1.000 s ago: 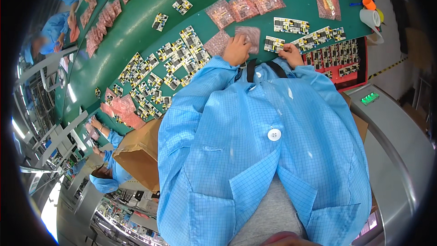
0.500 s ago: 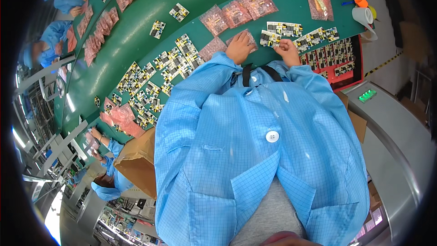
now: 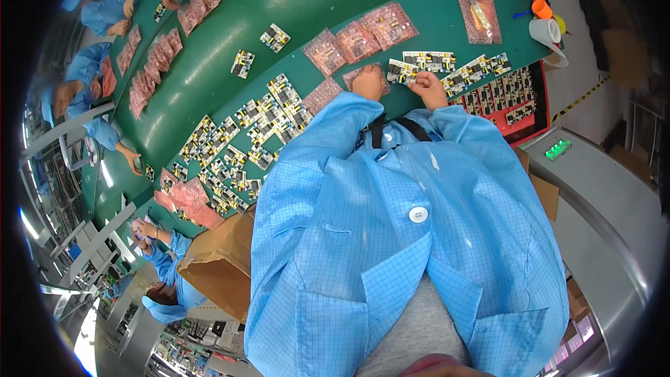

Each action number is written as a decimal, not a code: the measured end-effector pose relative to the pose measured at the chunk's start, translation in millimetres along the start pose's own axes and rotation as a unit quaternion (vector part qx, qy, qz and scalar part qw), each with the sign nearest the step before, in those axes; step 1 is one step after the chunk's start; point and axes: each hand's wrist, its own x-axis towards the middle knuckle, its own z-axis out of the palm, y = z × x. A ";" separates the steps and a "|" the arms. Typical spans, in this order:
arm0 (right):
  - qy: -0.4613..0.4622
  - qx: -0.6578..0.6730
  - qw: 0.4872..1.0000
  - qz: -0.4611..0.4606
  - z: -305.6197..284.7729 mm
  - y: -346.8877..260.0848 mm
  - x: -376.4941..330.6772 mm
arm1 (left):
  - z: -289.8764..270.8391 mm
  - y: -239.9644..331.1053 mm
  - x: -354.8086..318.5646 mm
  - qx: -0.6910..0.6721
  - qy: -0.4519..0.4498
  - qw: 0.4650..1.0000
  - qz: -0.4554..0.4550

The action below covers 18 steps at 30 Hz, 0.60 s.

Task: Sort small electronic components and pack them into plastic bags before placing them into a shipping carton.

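The right hand (image 3: 429, 90) pinches a circuit board (image 3: 403, 72) near its end, light and level being best, while the left hand (image 3: 369, 83) covers a pink bubble bag (image 3: 353, 75), grip unclear.

Blue grid jkt (image 3: 321, 244) vs green bench (image 3: 241, 7)

From my remote stn, I saw the jkt was lt blue w/ a fine dk grid, its button (image 3: 418, 215) white, the shirt (image 3: 412, 338) grey. The boards (image 3: 401, 72) mixed white, blk & yellow; bubble bags (image 3: 391, 26) were see-thru pink; tray (image 3: 522, 139) was red. I also got a green-lit indicator (image 3: 558, 149), brown carton (image 3: 220, 262) & yellow/blk striped floor tape (image 3: 583, 100).
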 end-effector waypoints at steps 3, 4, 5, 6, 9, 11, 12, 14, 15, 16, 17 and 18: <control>-0.017 0.005 1.000 0.015 1.4 -2.5 4.3 | -0.2 -4.2 0.0 -0.005 0.029 0.999 0.020; -0.018 0.004 1.000 0.015 1.2 -2.0 6.2 | -1.8 -7.3 -0.8 -0.078 0.026 0.996 0.017; -0.024 -0.012 1.000 0.016 0.8 -0.9 7.2 | -4.0 -9.5 -2.5 -0.150 0.022 0.988 0.011; -0.030 -0.029 0.999 0.016 -0.1 0.3 7.7 | -5.3 -10.8 -3.5 -0.150 0.023 0.988 0.009; -0.042 -0.049 0.998 0.006 -1.7 -0.2 7.0 | -9.1 -16.0 -6.4 -0.224 0.017 0.974 0.004; -0.059 -0.055 0.997 0.003 -2.5 -3.9 6.0 | -9.8 -17.9 -8.3 -0.273 0.006 0.962 0.006; -0.072 -0.059 0.996 -0.001 -2.0 -6.4 5.3 | -10.5 -19.6 -9.1 -0.273 0.008 0.962 0.004; -0.069 -0.067 0.995 -0.004 -2.0 -9.8 4.9 | -12.0 -20.6 -10.3 -0.282 0.000 0.959 0.008; -0.067 -0.077 0.995 -0.005 -2.6 -11.1 5.6 | -12.8 -19.9 -11.0 -0.283 -0.001 0.959 0.008; -0.066 -0.086 0.994 -0.007 -2.7 -11.9 5.7 | -13.7 -19.3 -11.9 -0.276 -0.006 0.961 0.007; -0.066 -0.087 0.994 -0.008 -2.5 -11.9 6.3 | -13.5 -19.8 -11.8 -0.269 -0.009 0.963 0.007; -0.062 -0.078 0.995 -0.015 -1.5 -11.5 6.7 | -13.2 -19.9 -11.8 -0.269 -0.008 0.963 0.007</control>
